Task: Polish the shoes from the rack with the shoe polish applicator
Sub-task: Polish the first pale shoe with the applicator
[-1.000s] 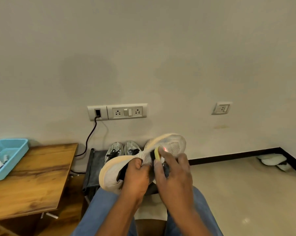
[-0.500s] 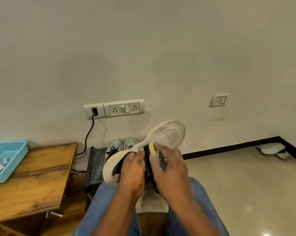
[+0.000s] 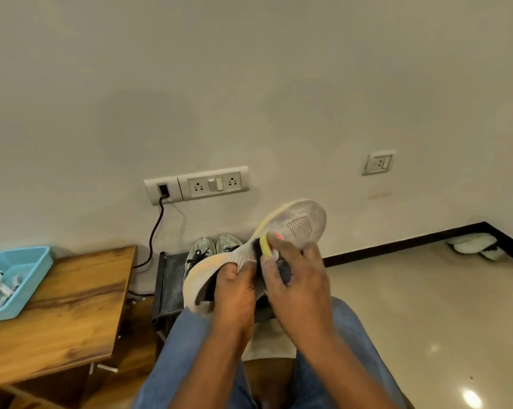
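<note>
I hold a pale knit mesh sneaker with a cream sole [image 3: 299, 224] above my lap, toe pointing up and to the right toward the wall. My left hand [image 3: 234, 286] grips it at the collar, fingers curled over the edge of the opening. My right hand [image 3: 296, 278] pinches a small shoe polish applicator with a yellow sponge pad [image 3: 265, 246], the pad touching the side of the sneaker near its middle. Behind it, a dark low shoe rack [image 3: 169, 286] stands against the wall and carries a pair of grey-green laced sneakers [image 3: 212, 249]. To my left a wooden tabletop [image 3: 72, 314] bears a light blue plastic tray [image 3: 27, 278] with small white items inside; I cannot tell what they are.
</note>
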